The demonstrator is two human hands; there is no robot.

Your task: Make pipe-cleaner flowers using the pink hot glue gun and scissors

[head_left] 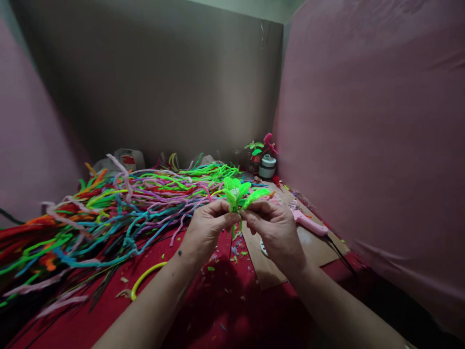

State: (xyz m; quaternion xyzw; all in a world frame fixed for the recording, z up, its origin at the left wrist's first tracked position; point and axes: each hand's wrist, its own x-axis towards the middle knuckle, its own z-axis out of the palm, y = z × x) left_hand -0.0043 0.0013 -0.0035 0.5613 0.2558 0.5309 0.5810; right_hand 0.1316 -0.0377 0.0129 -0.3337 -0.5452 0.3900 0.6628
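A bright green flower of fuzzy pipe cleaners (pixel 236 190) with a pale sparkly centre is held up in the middle of the view. My left hand (pixel 208 227) pinches the flower's base from the left, thumb and index finger together. From the right, my right hand (pixel 273 228) pinches a green leaf-shaped loop (pixel 257 196) close against the flower's stem. The fingertips of both hands almost meet. Short green ends and a thin dark stem hang below them.
Many coloured pipe cleaners (pixel 145 203) are heaped at the left on a red cloth (pixel 218 310). At the right, a pink glue gun (pixel 308 223) lies on a cardboard sheet (pixel 267 274). A small jar (pixel 268 166) stands behind, near pink and grey walls. Scraps litter the cloth.
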